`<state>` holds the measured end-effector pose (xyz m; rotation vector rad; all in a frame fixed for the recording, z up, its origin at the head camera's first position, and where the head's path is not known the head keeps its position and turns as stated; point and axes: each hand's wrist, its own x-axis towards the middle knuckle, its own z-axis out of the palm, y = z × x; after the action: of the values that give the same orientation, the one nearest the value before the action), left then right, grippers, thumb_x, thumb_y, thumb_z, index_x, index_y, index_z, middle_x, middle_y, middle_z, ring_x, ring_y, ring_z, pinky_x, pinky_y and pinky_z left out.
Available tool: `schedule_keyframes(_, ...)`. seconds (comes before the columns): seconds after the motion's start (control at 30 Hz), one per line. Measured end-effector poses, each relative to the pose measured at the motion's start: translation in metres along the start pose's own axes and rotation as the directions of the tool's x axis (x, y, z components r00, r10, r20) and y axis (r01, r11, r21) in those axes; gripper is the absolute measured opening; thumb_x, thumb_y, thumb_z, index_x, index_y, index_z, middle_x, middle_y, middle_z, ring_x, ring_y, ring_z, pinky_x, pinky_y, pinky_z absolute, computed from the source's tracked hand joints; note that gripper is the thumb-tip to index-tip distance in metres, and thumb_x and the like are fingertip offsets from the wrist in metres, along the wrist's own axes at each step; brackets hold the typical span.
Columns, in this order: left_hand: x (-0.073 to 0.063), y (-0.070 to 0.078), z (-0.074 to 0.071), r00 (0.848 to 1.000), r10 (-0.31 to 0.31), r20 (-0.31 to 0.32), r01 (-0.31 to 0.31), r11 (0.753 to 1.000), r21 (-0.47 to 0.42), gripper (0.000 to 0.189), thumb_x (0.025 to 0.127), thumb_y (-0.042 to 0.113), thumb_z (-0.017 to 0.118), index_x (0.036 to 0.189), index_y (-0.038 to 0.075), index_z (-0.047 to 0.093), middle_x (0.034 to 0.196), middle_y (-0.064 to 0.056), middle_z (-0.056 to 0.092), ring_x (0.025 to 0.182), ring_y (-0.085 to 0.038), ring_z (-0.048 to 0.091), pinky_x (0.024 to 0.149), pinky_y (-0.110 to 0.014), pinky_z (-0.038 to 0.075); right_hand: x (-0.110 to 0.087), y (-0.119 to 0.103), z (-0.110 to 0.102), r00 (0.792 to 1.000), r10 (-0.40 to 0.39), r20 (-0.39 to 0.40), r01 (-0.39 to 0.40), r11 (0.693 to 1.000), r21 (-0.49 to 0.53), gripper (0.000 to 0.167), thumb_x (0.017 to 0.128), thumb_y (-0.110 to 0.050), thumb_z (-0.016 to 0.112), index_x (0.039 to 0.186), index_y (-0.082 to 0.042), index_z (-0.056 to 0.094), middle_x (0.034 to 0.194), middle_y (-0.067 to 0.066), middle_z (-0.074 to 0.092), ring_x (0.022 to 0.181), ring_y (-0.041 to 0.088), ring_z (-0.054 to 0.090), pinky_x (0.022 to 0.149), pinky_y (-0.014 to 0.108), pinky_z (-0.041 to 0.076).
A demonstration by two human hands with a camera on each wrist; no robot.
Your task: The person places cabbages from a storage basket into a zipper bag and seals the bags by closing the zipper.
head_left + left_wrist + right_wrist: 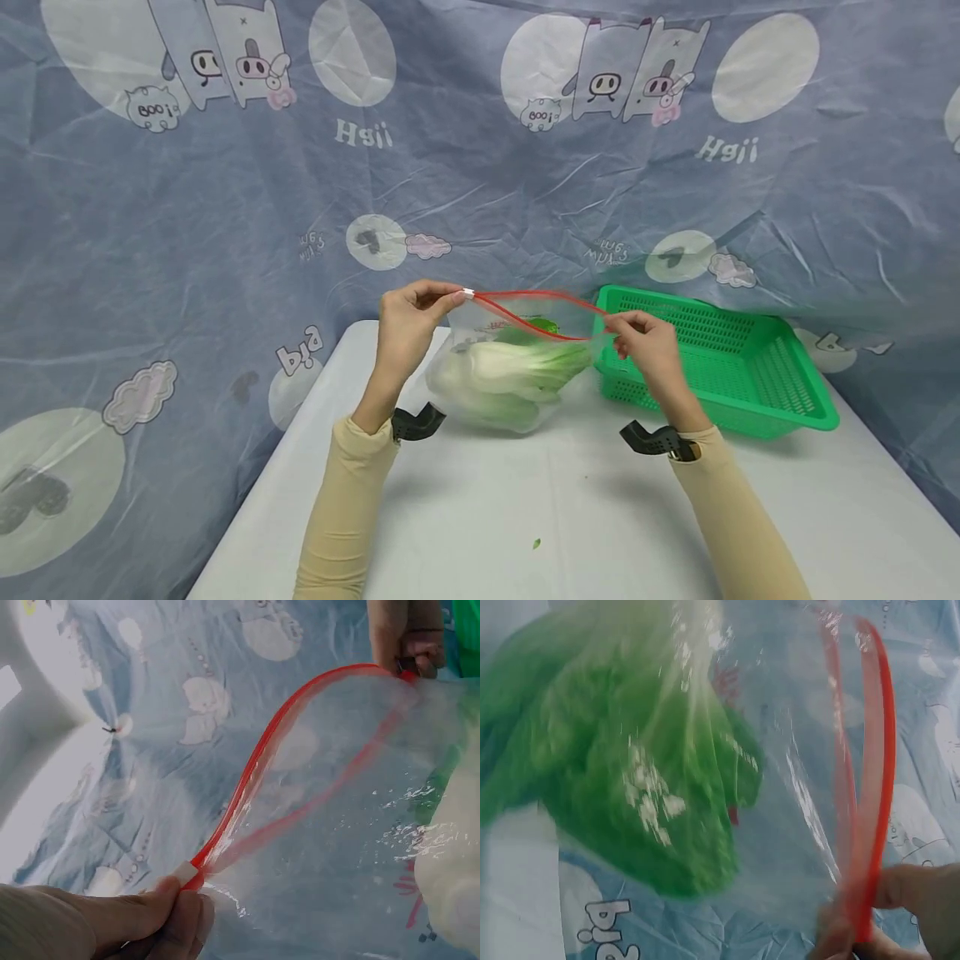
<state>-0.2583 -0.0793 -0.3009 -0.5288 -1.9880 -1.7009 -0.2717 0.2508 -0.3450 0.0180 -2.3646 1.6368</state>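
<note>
A clear zip bag (pixel 457 333) with a red zip strip hangs between both hands, its mouth gaping in the middle. Inside lie pale-stemmed leafy greens that look like bok choy (pixel 510 367), their leaves pointing right. My left hand (pixel 408 321) pinches the bag's left top corner at the white slider (pixel 185 873). With thumb and fingers, my right hand (pixel 647 342) pinches the right end of the red strip (pixel 885 750). In the right wrist view the green leaves (pixel 645 787) press against the plastic.
A green slotted basket (pixel 750 375) stands at the back right, just beyond the right hand. A small leaf scrap (pixel 536 543) lies on the white table (pixel 480 508). A patterned blue-grey cloth (pixel 480 183) hangs behind the table.
</note>
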Motion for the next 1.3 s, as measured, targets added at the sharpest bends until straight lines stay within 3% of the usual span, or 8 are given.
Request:
schedule_keyframes(0.17, -0.006, 0.007, 0.005, 0.994, 0.106, 0.009, -0.107, 0.993, 0.057, 0.011, 0.084, 0.019, 0.074, 0.091, 0.010, 0.075, 0.088, -0.006, 0.073, 0.075, -0.012, 0.069, 0.069, -0.023, 0.053, 0.004, 0.003, 0.009, 0.989, -0.137, 0.062, 0.148, 0.958, -0.244, 0.036, 0.093, -0.042, 0.061, 0.111, -0.011, 0.067, 0.100, 0.005, 0.069, 0.091, 0.020, 0.062, 0.075, 0.034, 0.049)
schedule_keyframes(0.33, -0.012, 0.010, 0.016, 0.981, 0.163, 0.101, -0.175, 0.976, 0.128, 0.008, 0.086, 0.011, 0.070, 0.093, 0.008, 0.075, 0.089, -0.003, 0.073, 0.076, -0.009, 0.068, 0.071, -0.024, 0.055, -0.004, -0.017, 0.022, 0.932, -0.342, 0.125, 0.362, 0.904, -0.228, 0.033, 0.092, -0.035, 0.065, 0.117, -0.014, 0.067, 0.112, 0.006, 0.068, 0.110, 0.024, 0.062, 0.094, 0.044, 0.048)
schedule_keyframes(0.43, -0.016, 0.012, 0.025, 0.973, 0.181, 0.144, -0.203, 0.966, 0.157, 0.008, 0.087, 0.010, 0.069, 0.093, 0.007, 0.074, 0.089, -0.003, 0.073, 0.076, -0.010, 0.068, 0.069, -0.023, 0.054, -0.012, -0.034, 0.032, 0.863, -0.462, 0.204, 0.498, 0.848, -0.183, 0.030, 0.089, -0.029, 0.069, 0.117, -0.019, 0.067, 0.115, 0.000, 0.067, 0.115, 0.020, 0.060, 0.097, 0.044, 0.047)
schedule_keyframes(0.57, -0.020, 0.014, 0.035, 0.960, 0.212, 0.182, -0.244, 0.953, 0.178, 0.007, 0.086, 0.010, 0.071, 0.091, 0.008, 0.074, 0.086, -0.001, 0.072, 0.076, -0.010, 0.065, 0.071, -0.023, 0.053, -0.022, -0.055, 0.047, 0.739, -0.617, 0.269, 0.663, 0.737, -0.130, 0.033, 0.083, -0.016, 0.075, 0.115, -0.017, 0.069, 0.114, 0.001, 0.069, 0.117, 0.020, 0.059, 0.097, 0.041, 0.048)
schedule_keyframes(0.67, -0.022, 0.014, 0.041, 0.953, 0.217, 0.211, -0.254, 0.953, 0.167, 0.006, 0.085, 0.011, 0.072, 0.090, 0.009, 0.074, 0.085, 0.000, 0.071, 0.079, -0.008, 0.064, 0.075, -0.022, 0.053, -0.025, -0.061, 0.055, 0.682, -0.674, 0.284, 0.721, 0.684, -0.110, 0.027, 0.081, -0.013, 0.076, 0.107, -0.015, 0.072, 0.106, 0.000, 0.070, 0.109, 0.018, 0.063, 0.095, 0.035, 0.049)
schedule_keyframes(0.8, -0.024, 0.015, 0.044, 0.952, 0.201, 0.233, -0.241, 0.957, 0.160, 0.007, 0.086, 0.014, 0.071, 0.091, 0.009, 0.074, 0.086, 0.000, 0.070, 0.081, -0.008, 0.064, 0.076, -0.022, 0.053, -0.027, -0.062, 0.060, 0.665, -0.687, 0.292, 0.739, 0.662, -0.125, 0.014, 0.084, -0.015, 0.073, 0.098, -0.017, 0.073, 0.096, -0.003, 0.070, 0.096, 0.012, 0.066, 0.088, 0.029, 0.051)
schedule_keyframes(0.97, -0.025, 0.017, 0.045, 0.954, 0.173, 0.244, -0.218, 0.961, 0.168, 0.008, 0.090, 0.015, 0.067, 0.092, 0.009, 0.072, 0.086, -0.002, 0.070, 0.079, -0.008, 0.064, 0.075, -0.024, 0.053, -0.029, -0.061, 0.061, 0.631, -0.704, 0.324, 0.770, 0.620, -0.151, 0.009, 0.091, -0.017, 0.067, 0.100, -0.017, 0.067, 0.097, -0.005, 0.065, 0.092, 0.009, 0.062, 0.086, 0.029, 0.050)
schedule_keyframes(1.3, -0.025, 0.022, 0.036, 0.969, 0.156, 0.194, -0.185, 0.972, 0.145, 0.007, 0.090, 0.014, 0.066, 0.093, 0.008, 0.068, 0.084, -0.005, 0.069, 0.072, -0.011, 0.063, 0.071, -0.026, 0.052, -0.032, -0.060, 0.053, 0.579, -0.728, 0.367, 0.810, 0.566, -0.155, 0.008, 0.091, -0.010, 0.066, 0.097, -0.015, 0.064, 0.089, -0.007, 0.061, 0.080, 0.005, 0.055, 0.070, 0.025, 0.047)
